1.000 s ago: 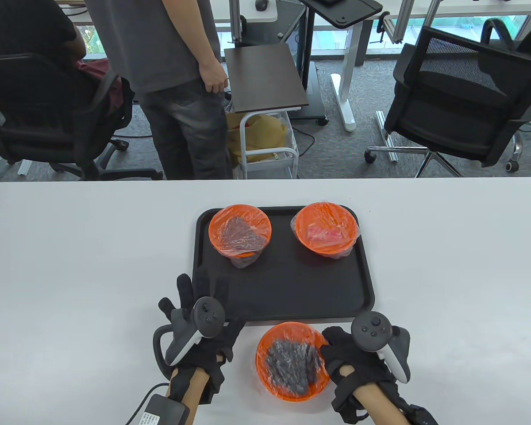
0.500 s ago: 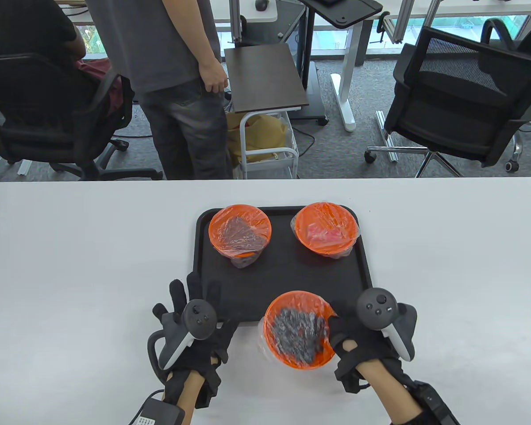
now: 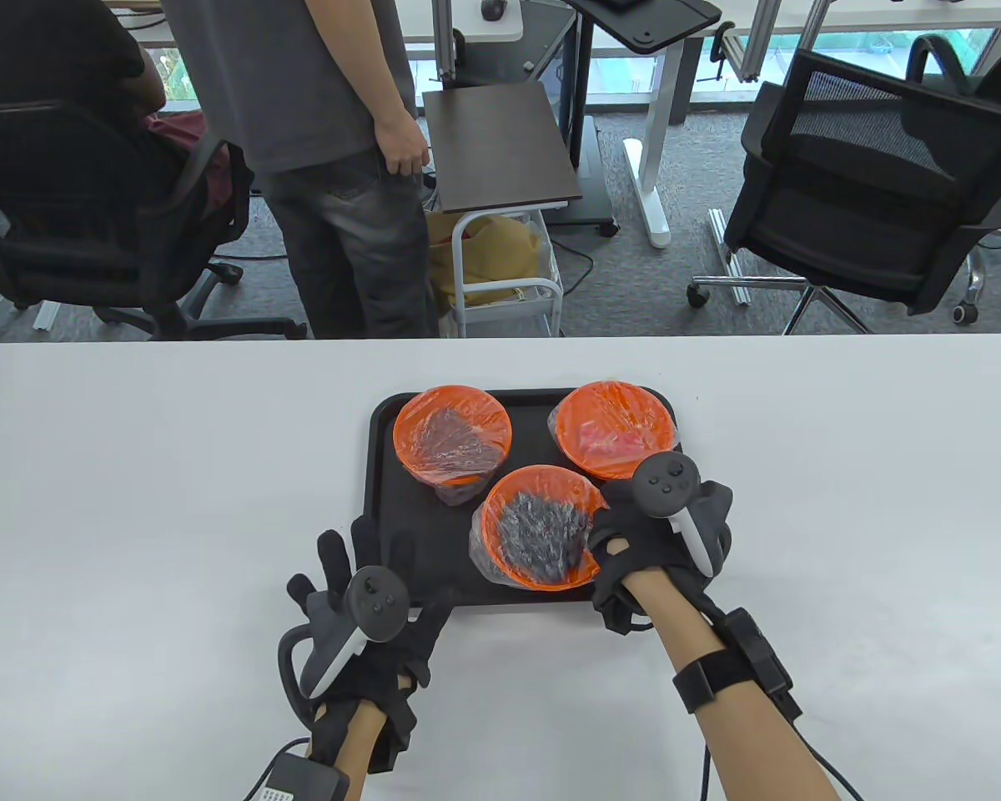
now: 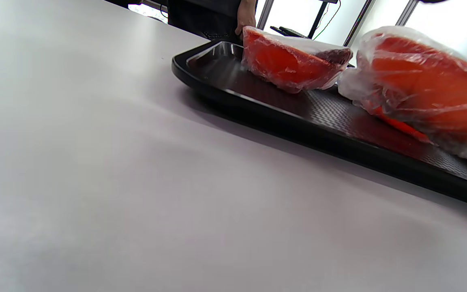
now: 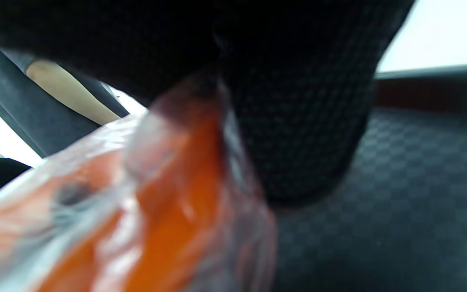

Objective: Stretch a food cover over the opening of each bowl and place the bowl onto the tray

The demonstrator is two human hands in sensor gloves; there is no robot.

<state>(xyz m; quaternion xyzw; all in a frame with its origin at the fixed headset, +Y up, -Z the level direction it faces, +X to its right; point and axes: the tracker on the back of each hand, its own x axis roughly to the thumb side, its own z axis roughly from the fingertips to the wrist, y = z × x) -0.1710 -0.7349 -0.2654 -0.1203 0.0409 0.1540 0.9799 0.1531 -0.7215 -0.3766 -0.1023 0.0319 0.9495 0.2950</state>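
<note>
A black tray (image 3: 384, 501) lies mid-table with two film-covered orange bowls at its back, one on the left (image 3: 453, 434) and one on the right (image 3: 616, 425). My right hand (image 3: 621, 534) grips the right rim of a third covered orange bowl (image 3: 538, 526) with dark grey contents, over the tray's front middle. Whether it touches the tray I cannot tell. In the right wrist view a gloved finger (image 5: 298, 121) presses the bowl's wrapped side (image 5: 156, 202). My left hand (image 3: 388, 576) lies flat with spread fingers at the tray's near left corner. The left wrist view shows the tray (image 4: 298, 117) and the held bowl (image 4: 424, 85).
A person (image 3: 317, 167) stands just behind the table's far edge, and another sits in a chair at the far left. A black office chair (image 3: 876, 183) and a white cart (image 3: 509, 275) stand beyond the table. White tabletop (image 3: 842, 501) surrounds the tray.
My right hand has carried the third bowl from the table in front of the tray forward over the tray's front middle. The left hand has barely shifted.
</note>
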